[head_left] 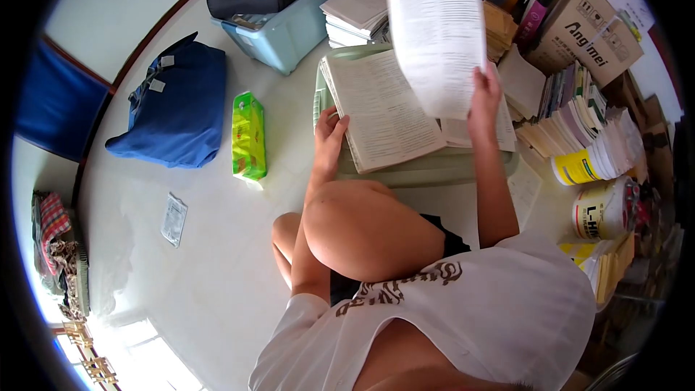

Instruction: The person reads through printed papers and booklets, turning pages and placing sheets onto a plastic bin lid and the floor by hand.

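Risks, L to R: L hand point(331, 134) at left edge of thick open stack of off-white printed paper point(384, 112), thumb on top; can't tell if it pinches or only steadies. If it lets up, pages prob. slide or curl, as layers look loose. Stack lies on low pale green plastic container point(413, 176), corner close to near rim; a tug could drag it over. R hand point(483, 98) clamped on right edge of raised white print-covered paper point(438, 43), sheet count unclear. One-sided hold, so hard pull might crease or tear it. Farther R, slanting piles of pale-spined books point(572, 105); a wide R-arm swing could topple some.

Looks: stack dense w/ small dark print, greyish, edges layered, thick on L. Raised paper brighter, bowed, lower L corner hanging over stack. More printed paper shows beneath, by R wrist.
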Demonstrator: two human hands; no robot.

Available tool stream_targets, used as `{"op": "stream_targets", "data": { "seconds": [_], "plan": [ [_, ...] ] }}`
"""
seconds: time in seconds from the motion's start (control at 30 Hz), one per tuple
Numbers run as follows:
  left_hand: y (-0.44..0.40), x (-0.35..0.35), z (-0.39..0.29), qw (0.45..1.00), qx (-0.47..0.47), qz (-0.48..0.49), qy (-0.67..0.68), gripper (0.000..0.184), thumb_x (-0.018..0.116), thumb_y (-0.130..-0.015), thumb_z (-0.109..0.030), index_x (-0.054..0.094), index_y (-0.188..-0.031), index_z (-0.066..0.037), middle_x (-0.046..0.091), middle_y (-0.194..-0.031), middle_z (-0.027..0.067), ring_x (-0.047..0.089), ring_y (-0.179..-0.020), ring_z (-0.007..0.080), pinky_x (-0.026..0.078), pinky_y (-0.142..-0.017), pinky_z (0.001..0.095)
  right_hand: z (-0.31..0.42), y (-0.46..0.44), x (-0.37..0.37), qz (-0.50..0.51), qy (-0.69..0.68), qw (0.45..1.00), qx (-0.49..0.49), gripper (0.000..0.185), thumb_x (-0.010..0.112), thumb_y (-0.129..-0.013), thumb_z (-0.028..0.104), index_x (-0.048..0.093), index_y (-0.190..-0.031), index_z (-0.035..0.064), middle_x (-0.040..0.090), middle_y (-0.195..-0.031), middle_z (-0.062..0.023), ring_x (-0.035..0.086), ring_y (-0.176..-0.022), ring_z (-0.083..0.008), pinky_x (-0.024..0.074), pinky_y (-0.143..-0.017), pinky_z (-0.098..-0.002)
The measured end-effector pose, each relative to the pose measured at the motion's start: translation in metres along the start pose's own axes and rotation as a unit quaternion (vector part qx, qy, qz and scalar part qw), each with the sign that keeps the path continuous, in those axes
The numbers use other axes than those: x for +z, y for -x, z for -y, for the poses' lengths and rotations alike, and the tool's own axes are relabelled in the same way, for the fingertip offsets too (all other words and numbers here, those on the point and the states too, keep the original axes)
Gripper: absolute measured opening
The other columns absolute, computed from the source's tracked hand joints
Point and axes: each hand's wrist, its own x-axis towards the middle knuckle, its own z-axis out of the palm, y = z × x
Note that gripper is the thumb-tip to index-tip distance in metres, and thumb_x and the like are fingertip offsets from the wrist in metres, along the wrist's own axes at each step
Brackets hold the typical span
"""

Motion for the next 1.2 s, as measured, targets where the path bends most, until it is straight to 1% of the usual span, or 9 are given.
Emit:
{"op": "stream_targets", "data": {
  "seconds": [0.2,0.33,0.43,0.53,0.67,0.77,0.9,0.97,1.2],
  "plan": [
    [-0.002,-0.006,0.010,1.000,0.005,-0.008,-0.009,0.045,0.066,-0.100,-0.015,0.049,-0.136,0.005,0.069,-0.119,0.0148,0.065,-0.107,0.0187,0.051,-0.095,0.0311,0.036,-0.059,-0.073,-0.174,0.041,0.948,-0.263,0.040,0.045,-0.106,0.005,0.052,-0.145,-0.0033,0.069,-0.121,-0.0141,0.065,-0.105,-0.0222,0.0514,-0.092,-0.0326],
    [0.006,0.005,-0.002,0.999,-0.010,-0.026,-0.025,0.050,0.065,-0.100,-0.021,0.046,-0.139,0.004,0.067,-0.115,0.0117,0.063,-0.106,0.0170,0.050,-0.094,0.0311,0.070,-0.038,-0.074,-0.207,0.317,0.841,-0.386,0.053,0.046,-0.100,0.000,0.047,-0.153,0.0080,0.067,-0.130,-0.0243,0.071,-0.109,-0.0341,0.0537,-0.094,-0.0351],
    [0.005,0.002,0.000,1.000,-0.007,-0.019,-0.019,0.049,0.065,-0.101,-0.019,0.046,-0.139,0.005,0.068,-0.117,0.0132,0.064,-0.106,0.0178,0.051,-0.094,0.0314,0.066,-0.034,-0.075,-0.124,0.433,0.846,-0.285,0.061,0.049,-0.095,-0.004,0.046,-0.154,0.0108,0.064,-0.134,-0.0236,0.067,-0.116,-0.0386,0.0514,-0.102,-0.0414],
    [0.007,0.004,-0.004,1.000,-0.005,-0.012,-0.022,0.049,0.065,-0.101,-0.019,0.045,-0.140,0.006,0.068,-0.117,0.0135,0.064,-0.106,0.0180,0.051,-0.095,0.0315,0.020,-0.043,-0.071,-0.024,0.504,0.761,-0.407,0.063,0.048,-0.095,-0.004,0.047,-0.154,0.0183,0.058,-0.143,-0.0249,0.059,-0.125,-0.0442,0.0482,-0.107,-0.0482],
    [0.006,0.003,-0.003,1.000,-0.007,-0.013,-0.019,0.046,0.063,-0.102,-0.016,0.046,-0.140,0.006,0.068,-0.120,0.0137,0.065,-0.107,0.0178,0.052,-0.096,0.0319,-0.067,-0.021,-0.065,0.185,0.599,0.755,-0.191,0.052,0.058,-0.098,0.015,0.048,-0.148,0.0043,0.053,-0.144,-0.0305,0.051,-0.136,-0.0457,0.0396,-0.114,-0.0560],
    [0.005,0.003,-0.003,1.000,0.000,-0.011,-0.015,0.046,0.063,-0.103,-0.017,0.047,-0.139,0.006,0.068,-0.120,0.0135,0.064,-0.107,0.0179,0.052,-0.096,0.0315,-0.103,0.024,-0.047,0.143,0.649,0.684,-0.300,0.050,0.055,-0.103,0.030,0.052,-0.143,0.0002,0.050,-0.149,-0.0280,0.050,-0.137,-0.0444,0.0405,-0.113,-0.0564],
    [0.009,0.004,-0.006,1.000,-0.010,-0.010,-0.013,0.045,0.062,-0.104,-0.018,0.048,-0.139,0.005,0.067,-0.118,0.0127,0.064,-0.106,0.0175,0.052,-0.095,0.0317,-0.103,0.020,-0.040,0.141,0.628,0.720,-0.260,0.053,0.051,-0.104,0.039,0.055,-0.139,-0.0005,0.049,-0.151,-0.0259,0.050,-0.137,-0.0446,0.0417,-0.111,-0.0554],
    [0.006,0.003,-0.006,0.999,-0.027,-0.019,-0.029,0.044,0.061,-0.104,-0.021,0.048,-0.139,0.005,0.067,-0.117,0.0120,0.063,-0.106,0.0170,0.051,-0.094,0.0319,-0.094,0.016,-0.035,0.166,0.603,0.755,-0.197,0.048,0.054,-0.103,0.035,0.057,-0.136,-0.0009,0.053,-0.147,-0.0253,0.051,-0.136,-0.0432,0.0421,-0.111,-0.0546],
    [0.006,0.004,-0.008,0.999,-0.034,-0.016,-0.010,0.044,0.059,-0.105,-0.020,0.048,-0.140,0.005,0.067,-0.118,0.0129,0.063,-0.107,0.0173,0.050,-0.095,0.0324,-0.064,0.054,0.022,0.261,0.336,0.872,-0.243,0.037,0.061,-0.099,0.018,0.059,-0.132,0.0012,0.058,-0.142,-0.0230,0.053,-0.133,-0.0412,0.0445,-0.110,-0.0480]
  ]
}}
